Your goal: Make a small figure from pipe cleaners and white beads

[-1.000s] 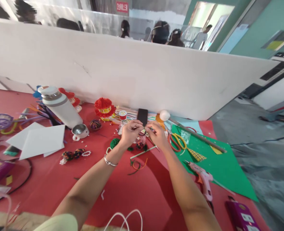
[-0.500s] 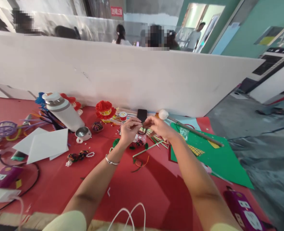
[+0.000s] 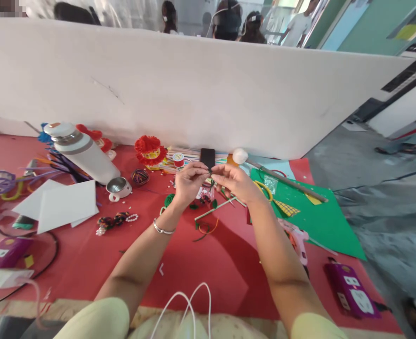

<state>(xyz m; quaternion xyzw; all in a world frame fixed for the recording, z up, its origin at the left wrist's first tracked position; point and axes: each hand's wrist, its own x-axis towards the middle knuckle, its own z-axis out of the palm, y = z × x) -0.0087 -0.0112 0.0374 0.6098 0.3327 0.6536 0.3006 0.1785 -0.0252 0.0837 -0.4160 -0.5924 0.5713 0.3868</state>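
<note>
Pinching with left grip (image 3: 190, 184) and right grip (image 3: 236, 184) at a small dark piece (image 3: 210, 173) (too fine to identify) above the red counter (image 3: 84, 259); best to press lightly, evenly

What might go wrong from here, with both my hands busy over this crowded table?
The small dark piece pinched between the left hand and right hand might slip and be hard to spot near the pale green stick and clutter below.

The right forearm partly covers the pink glue gun in this view, so it might get bumped; I can't tell whether it's hot.
</note>
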